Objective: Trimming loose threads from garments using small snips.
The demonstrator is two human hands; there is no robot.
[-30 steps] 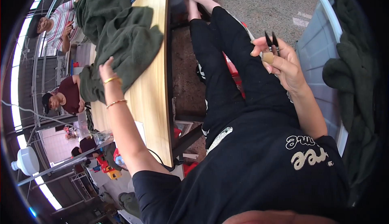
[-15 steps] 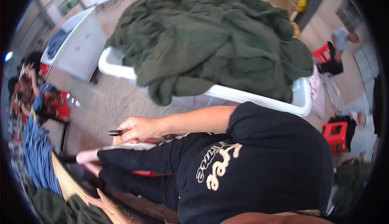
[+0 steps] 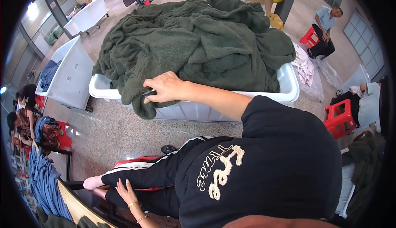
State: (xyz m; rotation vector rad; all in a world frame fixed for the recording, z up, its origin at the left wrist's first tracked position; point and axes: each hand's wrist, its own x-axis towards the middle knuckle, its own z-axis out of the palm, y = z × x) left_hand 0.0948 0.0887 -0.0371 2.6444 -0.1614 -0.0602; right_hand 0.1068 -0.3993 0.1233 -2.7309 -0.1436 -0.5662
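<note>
My right hand [image 3: 167, 87] is closed on small dark-bladed thread snips [image 3: 149, 92]. It rests against the near left corner of a heap of dark green fleece cloth [image 3: 185, 50]; whether the fingers also grip the cloth I cannot tell. The heap overflows a white plastic bin [image 3: 286, 97], with folds hanging over the rim. My left hand [image 3: 127, 193], a bracelet at its wrist, lies with spread fingers on my dark trousers [image 3: 142, 177] and holds nothing.
At the lower left stands a wooden-edged table [image 3: 78, 203] with blue cloth [image 3: 46, 178] and green cloth. Another white bin [image 3: 72, 77] is at the left. Seated people and a red stool [image 3: 340, 116] are at the sides. Pale cloth [image 3: 303, 65] lies on plastic sheeting.
My right hand has gone from above my lap up to the green heap, still with the snips. My left hand has come off the table edge onto my trousers. The view has shifted.
</note>
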